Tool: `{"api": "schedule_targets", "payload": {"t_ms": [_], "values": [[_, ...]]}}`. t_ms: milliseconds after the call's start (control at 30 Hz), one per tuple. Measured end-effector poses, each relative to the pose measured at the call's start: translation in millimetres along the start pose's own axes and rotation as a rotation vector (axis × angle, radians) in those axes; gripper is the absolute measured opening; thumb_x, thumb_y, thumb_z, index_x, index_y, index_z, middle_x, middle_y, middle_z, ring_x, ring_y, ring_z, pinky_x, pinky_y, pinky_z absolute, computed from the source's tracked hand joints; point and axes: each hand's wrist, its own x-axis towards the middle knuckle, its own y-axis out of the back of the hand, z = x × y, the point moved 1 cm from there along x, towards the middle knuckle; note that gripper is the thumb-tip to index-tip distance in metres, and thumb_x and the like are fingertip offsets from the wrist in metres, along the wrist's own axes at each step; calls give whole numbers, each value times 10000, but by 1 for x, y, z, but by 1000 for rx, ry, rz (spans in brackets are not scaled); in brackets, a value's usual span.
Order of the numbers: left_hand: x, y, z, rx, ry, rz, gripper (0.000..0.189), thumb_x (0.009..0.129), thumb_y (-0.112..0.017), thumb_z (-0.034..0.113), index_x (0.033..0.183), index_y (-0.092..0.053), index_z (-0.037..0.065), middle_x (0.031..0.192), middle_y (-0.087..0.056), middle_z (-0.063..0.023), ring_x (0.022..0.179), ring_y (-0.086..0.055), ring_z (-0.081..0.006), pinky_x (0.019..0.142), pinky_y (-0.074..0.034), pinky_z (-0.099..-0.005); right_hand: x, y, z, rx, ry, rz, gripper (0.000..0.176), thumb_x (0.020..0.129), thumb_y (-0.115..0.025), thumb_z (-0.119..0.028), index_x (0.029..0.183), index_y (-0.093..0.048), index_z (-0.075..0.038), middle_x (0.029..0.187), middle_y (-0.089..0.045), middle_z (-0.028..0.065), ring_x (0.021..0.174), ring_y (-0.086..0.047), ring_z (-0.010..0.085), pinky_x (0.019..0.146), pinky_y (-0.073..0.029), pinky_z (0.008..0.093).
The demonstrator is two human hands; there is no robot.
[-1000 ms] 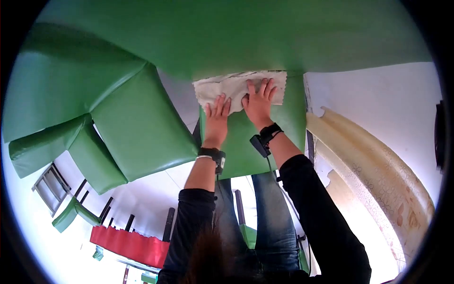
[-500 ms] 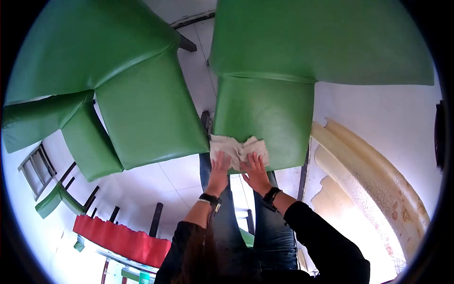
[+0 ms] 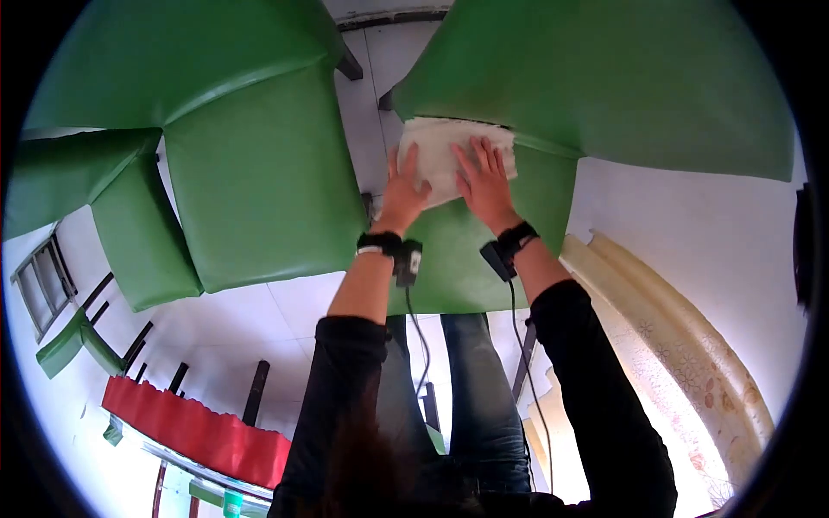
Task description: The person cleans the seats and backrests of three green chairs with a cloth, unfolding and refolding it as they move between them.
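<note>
A pale cloth [image 3: 442,160] lies spread at the back of a green chair seat [image 3: 484,259], up against the foot of the green backrest [image 3: 604,78]. My left hand [image 3: 404,194] rests on the cloth's left part, fingers stretched and apart. On its right part my right hand [image 3: 485,183] presses flat, fingers extended forward. Both wrists wear black straps with small dark devices, and thin cables hang from them.
Another green chair [image 3: 263,181] stands close on the left, with a further green chair [image 3: 138,233] beyond it. A red-skirted table [image 3: 194,427] is at lower left. A floral cream curtain [image 3: 682,337] hangs at right. Pale tiles [image 3: 259,319] cover the floor.
Both hands have slid the cloth from the seat's front edge to its back, by the backrest. The cloth now lies flatter. The view has shifted slightly.
</note>
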Motion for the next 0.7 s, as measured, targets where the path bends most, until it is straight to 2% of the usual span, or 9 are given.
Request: {"api": "schedule_targets", "payload": {"t_ms": [67, 100, 167, 267, 433, 467, 533, 700], "values": [[15, -2, -8, -290, 26, -24, 704, 706, -530, 140, 1324, -193, 120, 1297, -231, -254, 1165, -275, -420, 951, -274, -463, 12, 3, -7, 17, -9, 22, 475, 769, -516, -208, 1227, -402, -152, 1219, -350, 172, 1193, -264, 353, 990, -199, 490], [12, -11, -18, -293, 30, -27, 704, 706, -530, 140, 1324, -193, 120, 1297, -231, -254, 1165, -275, -420, 951, -274, -463, 14, 2, -12, -44, -27, 2, 471, 775, -515, -214, 1229, -401, -168, 1211, -357, 169, 1172, -284, 354, 979, -215, 485], [-3, -25, -36, -131, -169, 136, 672, 741, -483, 127, 1329, -161, 86, 1264, -276, -268, 1145, -296, -409, 945, -282, -437, 8, 3, -17, -100, -43, -17, 467, 780, -515, -220, 1231, -400, -184, 1204, -365, 166, 1152, -304, 354, 969, -230, 481], [-52, -33, -60, -49, -170, 158, 640, 763, -444, 113, 1329, -151, 64, 1269, -261, -270, 1139, -297, -413, 949, -272, -438, -34, -13, -30, -75, 26, -100, 468, 769, -527, -241, 1221, -415, -197, 1226, -359, 166, 1172, -290, 350, 988, -211, 468], [-144, -34, -83, -3, -108, 47, 628, 774, -435, 125, 1330, -151, 60, 1289, -220, -268, 1151, -283, -413, 963, -254, -433, -138, -28, -63, 10, 3, -250, 501, 763, -534, -249, 1240, -388, -209, 1262, -332, 173, 1188, -278, 348, 1001, -198, 458], [-157, -35, -87, 5, -36, 0, 639, 770, -446, 117, 1330, -144, 56, 1294, -211, -265, 1160, -273, -414, 966, -253, -427, -155, -30, -71, 10, 1, -251, 501, 763, -534, -249, 1240, -388, -209, 1262, -332, 173, 1188, -278, 348, 1001, -198, 458], [-184, -40, -96, 8, 36, -53, 650, 766, -457, 109, 1330, -138, 51, 1298, -202, -263, 1169, -262, -415, 969, -252, -420, -185, -30, -86, 71, -28, -433, 501, 759, -532, -233, 1238, -387, -201, 1271, -321, 172, 1188, -280, 347, 1001, -200, 457], [-217, -42, -108, -292, 193, -74, 709, 743, -519, 108, 1332, -129, 51, 1316, -171, -253, 1213, -210, -392, 997, -215, -388, -202, -30, -95, 142, 15, -478, 506, 757, -523, -210, 1236, -377, -135, 1284, -309, 167, 1187, -294, 326, 1010, -198, 437]]}}
